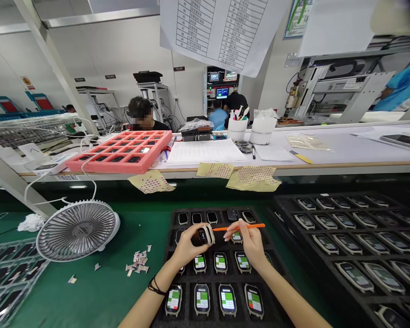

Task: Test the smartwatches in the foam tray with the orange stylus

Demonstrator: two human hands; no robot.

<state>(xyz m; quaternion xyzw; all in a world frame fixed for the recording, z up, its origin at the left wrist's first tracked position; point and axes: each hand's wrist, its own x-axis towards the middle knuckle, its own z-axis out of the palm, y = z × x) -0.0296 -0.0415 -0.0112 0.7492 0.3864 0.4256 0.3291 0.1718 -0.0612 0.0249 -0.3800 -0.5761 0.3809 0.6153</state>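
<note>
While your left hand (187, 248) grips a watch (204, 236), your right hand (251, 243) pinches an orange stick (258, 225).
Lower center, screens (202, 299) glow green — top row (197, 219) dark, progress unclear.

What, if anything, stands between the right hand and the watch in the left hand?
Only the orange stick, held in the right hand, spans the gap to the watch; nothing else visible blocks it.
</note>
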